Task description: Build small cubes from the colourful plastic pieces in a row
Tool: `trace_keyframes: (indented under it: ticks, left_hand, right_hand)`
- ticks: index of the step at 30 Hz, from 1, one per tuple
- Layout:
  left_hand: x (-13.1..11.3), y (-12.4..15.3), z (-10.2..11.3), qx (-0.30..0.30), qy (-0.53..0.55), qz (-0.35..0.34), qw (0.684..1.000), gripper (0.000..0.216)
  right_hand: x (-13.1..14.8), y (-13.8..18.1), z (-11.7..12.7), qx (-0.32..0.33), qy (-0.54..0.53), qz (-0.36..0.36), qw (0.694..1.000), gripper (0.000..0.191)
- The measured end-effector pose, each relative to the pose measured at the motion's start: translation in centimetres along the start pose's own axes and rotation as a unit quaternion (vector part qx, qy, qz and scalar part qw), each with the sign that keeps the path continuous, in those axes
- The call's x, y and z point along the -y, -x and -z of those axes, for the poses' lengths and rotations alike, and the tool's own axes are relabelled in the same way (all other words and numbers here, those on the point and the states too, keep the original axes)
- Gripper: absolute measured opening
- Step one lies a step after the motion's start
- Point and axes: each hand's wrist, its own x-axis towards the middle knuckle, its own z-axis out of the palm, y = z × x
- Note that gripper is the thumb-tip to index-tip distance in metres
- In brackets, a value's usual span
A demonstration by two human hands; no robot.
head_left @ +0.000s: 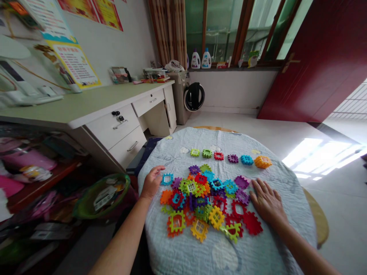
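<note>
Betw. the two hands, a loose pile of notched plastic pcs (191, 186) is spread on the cloth-covered tabletop (189, 259); its long axis is set approx. L–R, w/ the pcs turned at mixed angles, some laid flat, others overlapped or propped on neighbours. Past the pile, at the far side, a row of pcs (233, 158) is lined up L–R, dipped slightly toward the R end, where an orange stack (263, 162) is placed.

L hand (151, 183) is rested at the pile's L edge, fingers loosely bent & pointed R/fwd; nothing is seen gripped. A blue sq. pc (167, 179) is laid flat just R of those fingers; no long axis is shown by it, & whether it's touched can't be told.

R hand (266, 200) is laid palm down at the pile's R edge, fingers spread, released, pointed fwd & L. Just L of these fingers, a purple pc (242, 197) is placed, contact unclear; nearer the wrist, a solid red pc (252, 224) is laid flat, tilted off sq.
</note>
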Motion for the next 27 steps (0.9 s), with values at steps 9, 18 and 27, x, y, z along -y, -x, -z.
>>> trace_keyframes:
  ticks: [9, 18, 27]
  left_hand:
    - [-0.2, 0.2, -0.1, -0.001, -0.009, -0.003, 1.0, 0.037]
    - [-0.8, 0.4, -0.3, 0.011, -0.067, -0.031, 0.997, 0.033]
    - [-6.9, 2.7, -1.9, 0.13, -0.159, -0.138, 0.969, 0.036]
  right_hand:
    - [0.1, -0.1, 0.4, -0.006, 0.008, -0.002, 1.0, 0.055]
    - [0.2, -0.1, 0.7, -0.006, 0.008, -0.002, 1.0, 0.054]
    - [0.1, -0.2, 0.6, -0.007, 0.003, -0.006, 1.0, 0.054]
